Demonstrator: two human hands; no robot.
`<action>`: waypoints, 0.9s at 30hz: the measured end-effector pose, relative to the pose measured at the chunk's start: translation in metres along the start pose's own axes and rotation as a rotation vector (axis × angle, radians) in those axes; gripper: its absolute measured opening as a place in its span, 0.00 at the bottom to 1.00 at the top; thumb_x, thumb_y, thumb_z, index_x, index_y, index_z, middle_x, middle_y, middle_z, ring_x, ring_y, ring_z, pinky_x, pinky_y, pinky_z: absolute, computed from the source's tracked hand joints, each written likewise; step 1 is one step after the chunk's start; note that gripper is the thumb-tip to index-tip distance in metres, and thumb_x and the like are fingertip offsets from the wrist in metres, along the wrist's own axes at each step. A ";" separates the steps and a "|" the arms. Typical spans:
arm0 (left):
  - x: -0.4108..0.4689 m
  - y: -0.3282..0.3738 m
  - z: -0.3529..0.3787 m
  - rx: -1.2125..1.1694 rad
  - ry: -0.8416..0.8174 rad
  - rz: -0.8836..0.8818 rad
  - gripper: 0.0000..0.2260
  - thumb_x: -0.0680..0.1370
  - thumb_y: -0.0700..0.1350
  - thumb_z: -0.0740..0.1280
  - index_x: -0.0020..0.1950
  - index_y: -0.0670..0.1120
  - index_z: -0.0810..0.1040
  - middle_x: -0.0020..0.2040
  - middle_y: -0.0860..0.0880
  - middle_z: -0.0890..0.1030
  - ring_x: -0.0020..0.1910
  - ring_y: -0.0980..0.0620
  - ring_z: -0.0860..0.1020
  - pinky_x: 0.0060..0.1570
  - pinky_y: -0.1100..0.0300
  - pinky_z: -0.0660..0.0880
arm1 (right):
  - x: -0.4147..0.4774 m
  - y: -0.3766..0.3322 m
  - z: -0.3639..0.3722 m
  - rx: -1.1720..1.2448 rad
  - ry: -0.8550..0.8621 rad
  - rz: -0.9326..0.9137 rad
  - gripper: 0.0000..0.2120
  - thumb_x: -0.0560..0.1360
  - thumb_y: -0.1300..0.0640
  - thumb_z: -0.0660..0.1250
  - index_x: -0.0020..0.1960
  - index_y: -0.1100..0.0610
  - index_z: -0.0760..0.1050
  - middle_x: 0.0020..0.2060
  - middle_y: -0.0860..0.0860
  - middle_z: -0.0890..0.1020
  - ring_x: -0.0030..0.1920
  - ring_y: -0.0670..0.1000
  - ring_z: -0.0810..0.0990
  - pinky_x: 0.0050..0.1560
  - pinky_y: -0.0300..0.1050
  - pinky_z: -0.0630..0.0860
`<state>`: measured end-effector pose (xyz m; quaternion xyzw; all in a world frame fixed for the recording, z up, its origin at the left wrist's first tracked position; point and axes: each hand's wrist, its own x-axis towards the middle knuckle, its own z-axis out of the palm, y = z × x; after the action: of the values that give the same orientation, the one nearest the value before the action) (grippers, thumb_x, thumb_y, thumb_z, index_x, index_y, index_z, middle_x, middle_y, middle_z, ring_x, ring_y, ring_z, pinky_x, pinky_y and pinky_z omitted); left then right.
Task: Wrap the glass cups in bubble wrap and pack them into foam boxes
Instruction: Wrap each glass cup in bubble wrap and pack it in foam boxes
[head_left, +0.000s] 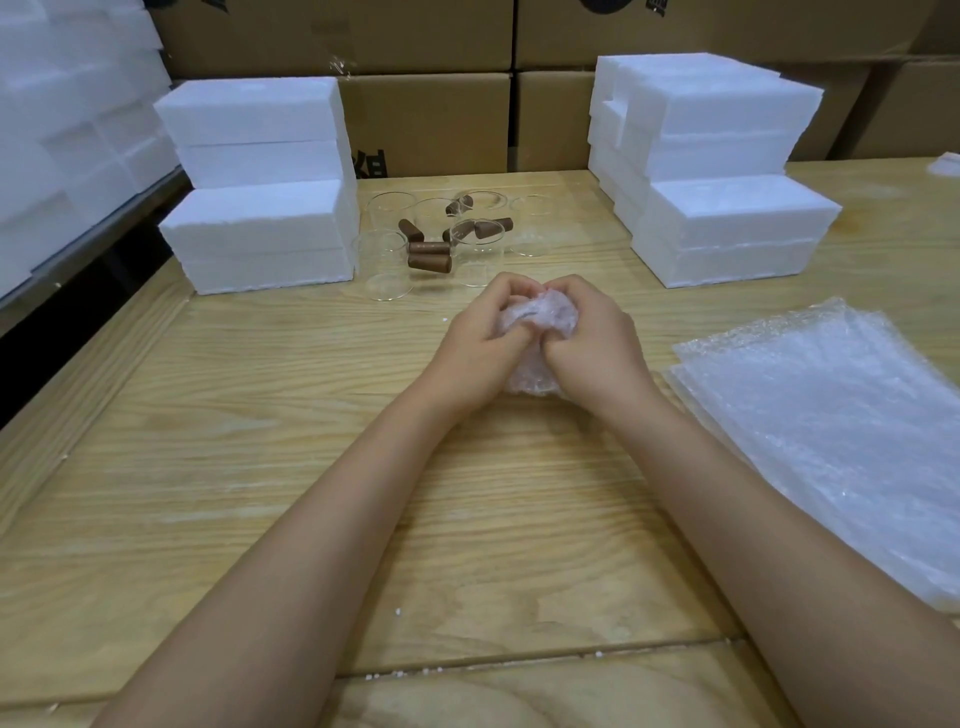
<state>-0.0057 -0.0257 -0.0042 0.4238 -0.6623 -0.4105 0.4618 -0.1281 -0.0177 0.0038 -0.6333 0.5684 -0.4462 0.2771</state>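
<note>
bubble-wrapped bundle (540, 317) gripped between left hand (480, 345) and right hand (592, 345).

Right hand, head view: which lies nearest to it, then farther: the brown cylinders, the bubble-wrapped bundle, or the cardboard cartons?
1. Bubble-wrapped bundle, held in the right hand itself.
2. Brown cylinders, just beyond, among the glass cups.
3. Cardboard cartons, at the far back.

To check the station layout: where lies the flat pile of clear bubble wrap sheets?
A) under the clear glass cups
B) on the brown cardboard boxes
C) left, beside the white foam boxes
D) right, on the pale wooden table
D: the pile of clear bubble wrap sheets lies on the pale wooden table, right of the right hand.
</note>
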 end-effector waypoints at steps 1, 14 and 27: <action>0.001 -0.001 0.000 0.026 0.037 0.011 0.12 0.73 0.37 0.61 0.50 0.52 0.74 0.48 0.52 0.80 0.47 0.53 0.79 0.48 0.56 0.75 | -0.001 -0.002 0.000 -0.007 -0.036 -0.012 0.11 0.71 0.64 0.63 0.50 0.50 0.73 0.38 0.43 0.78 0.38 0.40 0.75 0.28 0.27 0.66; 0.004 -0.007 -0.003 0.074 0.133 0.028 0.20 0.69 0.30 0.60 0.46 0.55 0.74 0.45 0.55 0.81 0.43 0.58 0.80 0.41 0.65 0.75 | -0.003 -0.004 0.004 -0.041 -0.033 -0.057 0.12 0.75 0.57 0.67 0.58 0.52 0.75 0.49 0.48 0.81 0.50 0.48 0.78 0.47 0.40 0.74; 0.006 -0.015 0.001 0.103 0.177 -0.046 0.22 0.72 0.32 0.64 0.55 0.58 0.73 0.46 0.58 0.81 0.45 0.60 0.80 0.47 0.63 0.78 | 0.003 0.000 0.002 0.012 -0.028 -0.070 0.21 0.67 0.62 0.70 0.57 0.46 0.74 0.50 0.44 0.78 0.51 0.46 0.77 0.44 0.27 0.69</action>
<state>-0.0055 -0.0360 -0.0167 0.4966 -0.6294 -0.3474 0.4864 -0.1263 -0.0208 0.0030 -0.6572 0.5393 -0.4501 0.2732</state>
